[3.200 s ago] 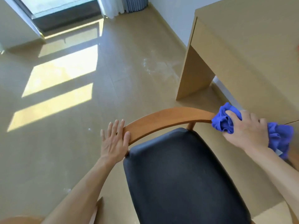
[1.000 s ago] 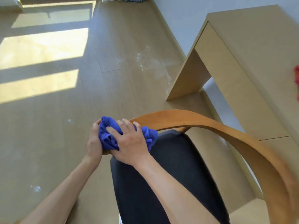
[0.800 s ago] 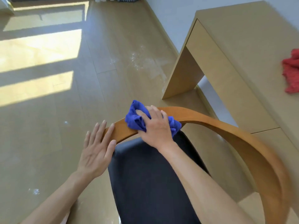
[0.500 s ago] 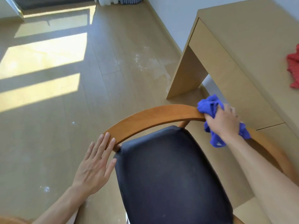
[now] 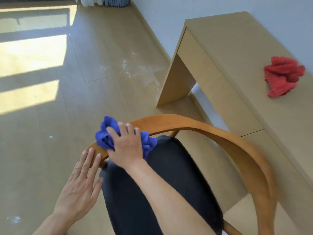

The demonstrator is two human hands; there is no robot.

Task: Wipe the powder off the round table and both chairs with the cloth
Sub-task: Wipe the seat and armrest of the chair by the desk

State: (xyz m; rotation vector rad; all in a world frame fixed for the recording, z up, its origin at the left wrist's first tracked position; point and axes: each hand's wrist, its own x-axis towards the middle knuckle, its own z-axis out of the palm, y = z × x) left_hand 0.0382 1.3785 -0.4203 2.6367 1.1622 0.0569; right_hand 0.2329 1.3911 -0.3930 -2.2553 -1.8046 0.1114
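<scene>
A chair with a curved wooden backrest rail [image 5: 211, 131] and a black padded seat [image 5: 171, 180] stands right below me. My right hand [image 5: 127, 145] grips a bunched blue cloth [image 5: 105, 134] and presses it onto the left part of the rail. My left hand [image 5: 81, 185] lies flat with straight fingers, its fingertips resting on the rail's left end beside the seat edge. The round table and the other chair are out of view.
A light wooden desk [image 5: 237, 53] stands at the right against the wall, with a crumpled red cloth [image 5: 282, 75] on top. White powder [image 5: 135, 68] is smeared on the wood floor beyond the chair, and small specks [image 5: 16, 219] lie at the lower left.
My right hand has swept the blue cloth along the rail from its right side back to the left part. My left hand has stayed at the rail's left end.
</scene>
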